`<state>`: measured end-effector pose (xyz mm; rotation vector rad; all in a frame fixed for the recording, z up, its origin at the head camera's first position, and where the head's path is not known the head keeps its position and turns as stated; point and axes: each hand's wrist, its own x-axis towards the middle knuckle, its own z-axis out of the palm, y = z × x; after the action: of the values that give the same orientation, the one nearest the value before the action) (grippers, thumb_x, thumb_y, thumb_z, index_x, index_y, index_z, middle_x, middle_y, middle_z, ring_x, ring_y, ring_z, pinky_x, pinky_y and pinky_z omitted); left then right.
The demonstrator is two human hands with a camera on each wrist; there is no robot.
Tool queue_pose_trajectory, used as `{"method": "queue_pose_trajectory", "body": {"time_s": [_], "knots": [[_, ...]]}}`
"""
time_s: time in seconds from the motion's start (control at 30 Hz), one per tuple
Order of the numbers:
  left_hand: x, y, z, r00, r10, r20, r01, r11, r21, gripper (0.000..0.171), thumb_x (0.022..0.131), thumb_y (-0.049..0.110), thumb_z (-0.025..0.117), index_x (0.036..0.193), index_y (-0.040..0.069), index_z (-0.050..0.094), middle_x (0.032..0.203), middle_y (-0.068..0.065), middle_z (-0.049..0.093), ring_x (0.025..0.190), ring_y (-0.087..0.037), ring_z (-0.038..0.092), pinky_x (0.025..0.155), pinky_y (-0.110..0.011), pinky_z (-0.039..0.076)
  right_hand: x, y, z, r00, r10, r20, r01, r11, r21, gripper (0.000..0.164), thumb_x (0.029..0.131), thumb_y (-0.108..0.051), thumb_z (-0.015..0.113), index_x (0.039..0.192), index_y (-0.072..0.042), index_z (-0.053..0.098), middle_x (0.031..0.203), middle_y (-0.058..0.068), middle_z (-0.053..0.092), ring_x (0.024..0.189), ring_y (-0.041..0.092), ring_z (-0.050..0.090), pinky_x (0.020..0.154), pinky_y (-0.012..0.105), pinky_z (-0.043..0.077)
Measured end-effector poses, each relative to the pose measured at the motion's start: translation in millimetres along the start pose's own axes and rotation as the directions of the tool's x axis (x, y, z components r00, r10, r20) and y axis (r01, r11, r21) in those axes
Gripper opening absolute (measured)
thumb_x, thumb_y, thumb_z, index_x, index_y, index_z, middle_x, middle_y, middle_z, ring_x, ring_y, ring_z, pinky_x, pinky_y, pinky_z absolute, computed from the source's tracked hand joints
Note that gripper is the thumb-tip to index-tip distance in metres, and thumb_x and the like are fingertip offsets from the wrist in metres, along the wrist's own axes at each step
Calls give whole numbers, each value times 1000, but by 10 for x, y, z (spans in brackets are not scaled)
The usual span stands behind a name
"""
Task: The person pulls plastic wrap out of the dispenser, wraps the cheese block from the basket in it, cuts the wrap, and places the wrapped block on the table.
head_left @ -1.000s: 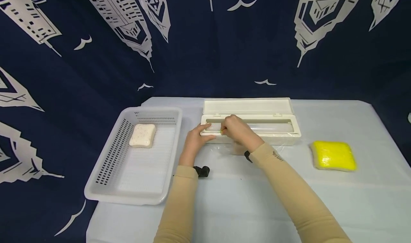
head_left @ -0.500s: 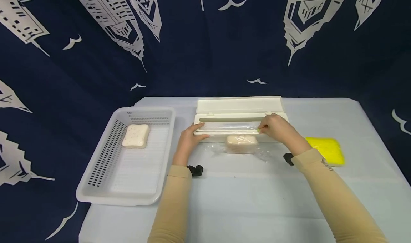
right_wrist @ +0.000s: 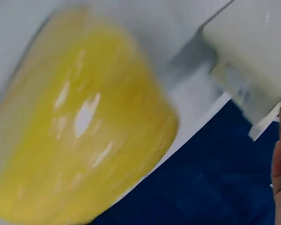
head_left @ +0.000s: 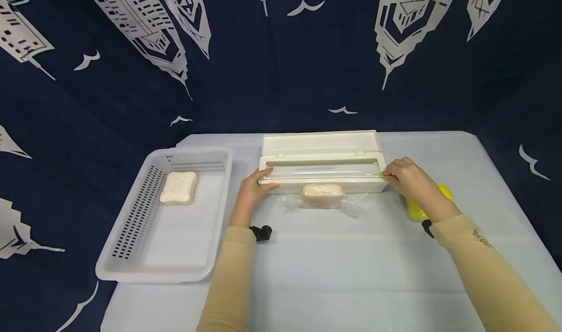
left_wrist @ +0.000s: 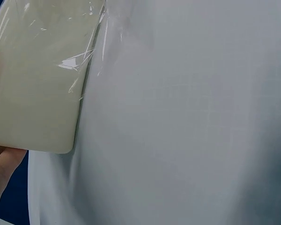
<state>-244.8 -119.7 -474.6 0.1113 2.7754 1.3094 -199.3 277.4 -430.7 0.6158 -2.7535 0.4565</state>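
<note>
A cream cling film dispenser (head_left: 285, 186) stands at the table's back, its lid (head_left: 320, 143) tipped up and a clear film roll (head_left: 325, 170) inside. My left hand (head_left: 250, 195) grips its left end, thumb on the front wall. In the left wrist view, film clings to the dispenser (left_wrist: 33, 103). At the rail's right end, my right hand (head_left: 414, 185) pinches a small green slide cutter (head_left: 381, 176), mostly covered by the fingers. Against the dispenser's front lies a pale block wrapped in clear film (head_left: 322, 196), loose film spreading either side.
A film-wrapped yellow block (head_left: 417, 211) lies under my right wrist, partly hidden in the head view; it looms large and blurred in the right wrist view. At left, a white perforated basket (head_left: 105, 268) holds a pale, bread-slice-shaped piece (head_left: 179, 188). A dark patterned cloth hangs behind.
My right hand has slid the green cutter rightward along the rail, from near the left end to the right end. The wrapped block came into sight. My left hand keeps its grip.
</note>
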Motion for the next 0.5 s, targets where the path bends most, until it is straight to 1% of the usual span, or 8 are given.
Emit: {"method": "queue_pose_trajectory", "body": {"time_s": [0.1,0.17,0.27,0.37,0.43,0.5], "knots": [[-12,-1,-20,1000,6,4,-6,1000,7,60,81,33,79,137,22,60,151,-21,43,141,-33,41,115,-45,35,-27,8,-10,1000,14,15,-14,1000,-14,12,79,9,73,90,6,71,91,20,69,86,35,59,78,47,54],[-13,-2,-22,1000,12,13,-12,1000,11,61,82,33,78,138,21,58,152,-21,42,142,-33,40,116,-45,34,-23,-36,-12,999,32,12,-32,999,-39,14,79,8,73,93,6,71,94,22,68,88,36,58,81,48,52],[-17,-9,-15,999,15,29,-15,1000,17,62,83,32,77,140,20,56,154,-18,40,142,-32,39,116,-45,34,-39,-156,-5,997,81,6,-80,996,-45,22,83,4,70,105,8,68,104,25,65,98,41,56,87,53,46],[-31,-7,-7,999,10,40,-11,1000,16,63,84,31,76,142,19,54,156,-16,37,143,-31,38,116,-45,34,-69,-314,63,994,106,31,-106,994,0,40,86,-8,69,122,9,61,121,26,60,115,43,51,95,57,40],[-43,3,-6,999,8,46,-8,1000,7,64,85,31,76,143,19,52,157,-15,35,145,-31,36,117,-46,32,-82,-416,139,994,100,49,-101,994,29,53,85,-19,72,130,6,56,129,24,57,122,42,49,98,57,38],[-56,12,-4,999,1,44,-1,1000,-3,62,87,32,75,143,19,52,158,-17,33,145,-35,33,117,-49,31,-80,-505,218,996,78,52,-80,996,49,66,82,-29,78,133,4,54,132,21,56,124,41,47,99,57,37]]}}
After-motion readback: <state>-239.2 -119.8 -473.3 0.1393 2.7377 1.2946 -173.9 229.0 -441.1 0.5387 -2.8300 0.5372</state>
